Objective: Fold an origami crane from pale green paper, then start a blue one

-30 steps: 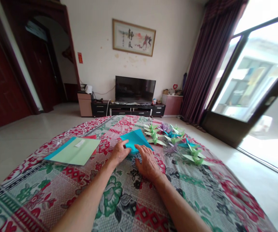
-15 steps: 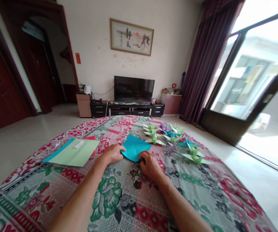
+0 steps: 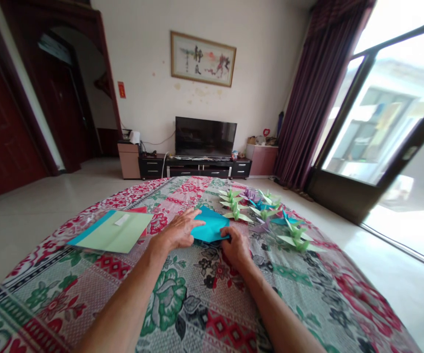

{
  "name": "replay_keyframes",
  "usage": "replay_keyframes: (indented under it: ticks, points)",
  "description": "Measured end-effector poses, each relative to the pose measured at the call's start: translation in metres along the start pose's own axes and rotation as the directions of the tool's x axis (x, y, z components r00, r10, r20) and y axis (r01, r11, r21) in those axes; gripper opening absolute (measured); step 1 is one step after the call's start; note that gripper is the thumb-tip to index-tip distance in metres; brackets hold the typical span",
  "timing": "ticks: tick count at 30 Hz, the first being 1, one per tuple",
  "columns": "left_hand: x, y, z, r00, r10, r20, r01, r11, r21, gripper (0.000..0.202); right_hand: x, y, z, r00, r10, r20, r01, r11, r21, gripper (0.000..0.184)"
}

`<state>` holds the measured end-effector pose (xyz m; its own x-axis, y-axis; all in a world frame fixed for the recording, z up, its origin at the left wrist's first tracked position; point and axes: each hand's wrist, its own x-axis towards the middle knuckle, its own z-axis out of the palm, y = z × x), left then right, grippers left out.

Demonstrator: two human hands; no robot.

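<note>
A sheet of blue paper (image 3: 210, 225) lies on the patterned tablecloth in front of me, its near edge creased and slightly lifted. My left hand (image 3: 179, 229) rests at the paper's left side, fingers stretched out and apart over its edge. At the right corner, my right hand (image 3: 235, 245) pinches the paper between thumb and fingers. Just beyond it to the right sit several folded paper cranes: green ones (image 3: 236, 212), blue ones (image 3: 287, 218) and purple ones (image 3: 251, 193).
A stack of coloured paper (image 3: 114, 233), light green on top with blue and red edges showing, lies on the left of the round table. The floral tablecloth (image 3: 197, 304) covers the table. Beyond stand a television (image 3: 205, 138) and a low cabinet (image 3: 188, 171).
My left hand has opened from its hold at the paper's left corner and reaches further over the sheet. My right hand has shifted slightly right, still at the paper's edge.
</note>
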<state>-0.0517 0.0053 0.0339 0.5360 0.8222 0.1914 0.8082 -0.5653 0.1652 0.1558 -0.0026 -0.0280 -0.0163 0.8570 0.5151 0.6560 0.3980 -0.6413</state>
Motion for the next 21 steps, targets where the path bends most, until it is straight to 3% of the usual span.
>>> replay_keyframes:
  ticks: [4,7,13,18,21]
  points:
    - [0.005,0.002,0.016,0.994,0.072,0.086,-0.065,0.994,-0.084,0.063,0.003,0.007,-0.001,0.999,0.047,-0.016,-0.046,0.998,0.031,0.018]
    - [0.006,-0.001,0.029,0.992,0.067,0.105,-0.056,0.993,-0.102,0.059,0.003,0.006,-0.005,1.0,-0.005,0.018,0.007,0.997,-0.073,0.02]
    - [0.011,-0.008,0.041,0.995,0.099,-0.017,-0.1,0.982,-0.16,0.042,-0.008,-0.023,-0.012,0.982,-0.062,0.177,0.127,0.916,-0.38,0.023]
    - [0.009,-0.009,0.03,0.998,-0.053,-0.029,0.04,0.941,-0.335,0.029,-0.013,-0.036,-0.01,0.964,-0.112,0.243,0.218,0.853,-0.473,0.02]
    - [0.005,-0.013,0.024,0.985,-0.17,-0.012,0.148,0.887,-0.437,0.032,-0.014,-0.04,-0.009,0.952,-0.141,0.272,0.26,0.841,-0.475,0.024]
